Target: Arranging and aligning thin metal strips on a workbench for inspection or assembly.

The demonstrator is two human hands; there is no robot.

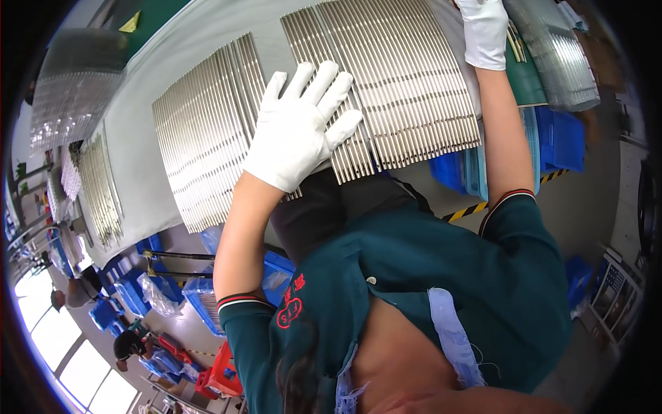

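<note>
Long, thin shiny metal rods lie side by side on a pale grey-covered table (138, 165). They form a left batch (196, 131) and a wider right batch (407, 83), with bare cloth between them at the far end. My left hand (293, 134), in a white glove, rests with fingers spread across the gap, its fingertips over the right batch's left rods. Nothing shows in its grip. Beyond the right batch's far right corner is my right hand (485, 34), also gloved in white. The picture's upper edge cuts off its fingers, so any hold is hidden.
Clear plastic trays (562, 58) stand at the far right by a green surface (531, 86). More clear plastic (76, 90) and another rod batch (100, 186) lie left. Blue bins (560, 138) stand below the table's right side. Other people (131, 345) are farther off, lower left.
</note>
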